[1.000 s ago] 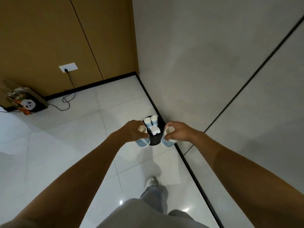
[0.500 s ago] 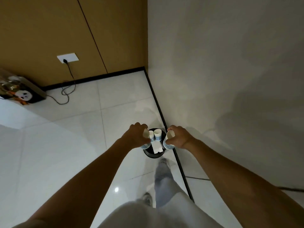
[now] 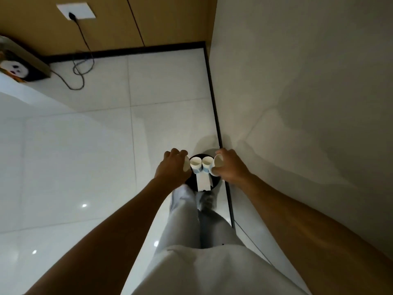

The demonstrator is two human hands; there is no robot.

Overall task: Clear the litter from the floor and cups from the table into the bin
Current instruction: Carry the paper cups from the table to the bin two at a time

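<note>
A small round black bin (image 3: 215, 184) stands on the floor against the right wall's skirting. Inside it lie two white paper cups (image 3: 196, 163) (image 3: 207, 163) side by side and a white folded paper (image 3: 203, 182). My left hand (image 3: 173, 167) grips a paper cup (image 3: 186, 163) tipped on its side at the bin's left rim; most of that cup is hidden by my fingers. My right hand (image 3: 230, 167) grips another white cup with blue print (image 3: 217, 165), tilted over the bin's right rim.
My legs in light trousers and a shoe (image 3: 207, 201) stand just behind the bin. A black cable (image 3: 79, 67) runs from a wall socket (image 3: 75, 11) across the floor at upper left, beside a dark box with a white face (image 3: 19, 69). Glossy white tiles spread to the left.
I have stepped closer, so the bin now sits right under my hands. Both cups have tipped further toward the bin's mouth.
</note>
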